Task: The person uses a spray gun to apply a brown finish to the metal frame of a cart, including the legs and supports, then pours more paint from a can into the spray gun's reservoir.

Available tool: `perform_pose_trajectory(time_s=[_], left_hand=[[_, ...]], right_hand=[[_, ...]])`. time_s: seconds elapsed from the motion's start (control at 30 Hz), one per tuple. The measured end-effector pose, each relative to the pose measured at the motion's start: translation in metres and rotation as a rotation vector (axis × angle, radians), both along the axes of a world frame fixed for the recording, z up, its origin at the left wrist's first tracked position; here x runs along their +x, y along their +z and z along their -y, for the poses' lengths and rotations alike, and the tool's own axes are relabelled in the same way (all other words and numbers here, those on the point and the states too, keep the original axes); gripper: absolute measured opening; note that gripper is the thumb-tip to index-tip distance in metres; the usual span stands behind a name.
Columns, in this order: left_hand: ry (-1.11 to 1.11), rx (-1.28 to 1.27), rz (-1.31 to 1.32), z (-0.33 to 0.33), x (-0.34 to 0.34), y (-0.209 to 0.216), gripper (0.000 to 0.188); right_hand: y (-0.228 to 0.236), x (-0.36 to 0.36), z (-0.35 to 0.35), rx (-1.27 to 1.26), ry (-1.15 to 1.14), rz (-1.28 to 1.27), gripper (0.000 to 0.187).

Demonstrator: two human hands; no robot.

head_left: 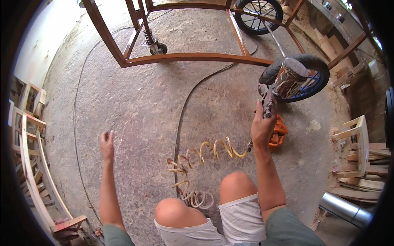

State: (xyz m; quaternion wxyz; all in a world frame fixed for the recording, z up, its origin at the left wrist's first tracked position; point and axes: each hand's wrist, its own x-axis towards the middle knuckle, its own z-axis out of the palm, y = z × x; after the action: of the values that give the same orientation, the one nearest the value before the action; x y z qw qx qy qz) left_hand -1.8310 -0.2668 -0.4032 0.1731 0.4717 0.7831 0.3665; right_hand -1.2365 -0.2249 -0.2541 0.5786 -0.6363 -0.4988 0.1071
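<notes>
My right hand (264, 123) is wrapped round the handle of a paint spray gun (267, 102). Its paint-streaked cup (290, 76) points forward, in front of the near spoked wheel (314, 67). A yellowish coiled air hose (207, 149) runs from the gun's handle down to the floor by my knees. Off to the left, my left hand (107, 143) hangs over the concrete with nothing in it, its fingers slightly apart. Ahead stands a brown metal frame (197, 58); its lower bar lies beyond both hands.
A sprung caster (158, 48) and another spoked wheel (258, 16) support the frame. Orange cloth or plastic (279, 133) lies beside my right wrist. Dark cable (183, 102) crosses the floor. Wooden frames (30, 131) stand left; scrap wood (365, 168) and a silver cylinder (344, 209) are right.
</notes>
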Motion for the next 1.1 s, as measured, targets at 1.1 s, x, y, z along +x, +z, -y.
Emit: perform_pose_trajectory(time_s=[1.1], left_hand=[[0.264,-0.642,-0.646,0.005,-0.095,-0.180,0.103]], right_hand=[[-0.038,-0.110,-0.170,-0.077,-0.629,0.095,0.048]])
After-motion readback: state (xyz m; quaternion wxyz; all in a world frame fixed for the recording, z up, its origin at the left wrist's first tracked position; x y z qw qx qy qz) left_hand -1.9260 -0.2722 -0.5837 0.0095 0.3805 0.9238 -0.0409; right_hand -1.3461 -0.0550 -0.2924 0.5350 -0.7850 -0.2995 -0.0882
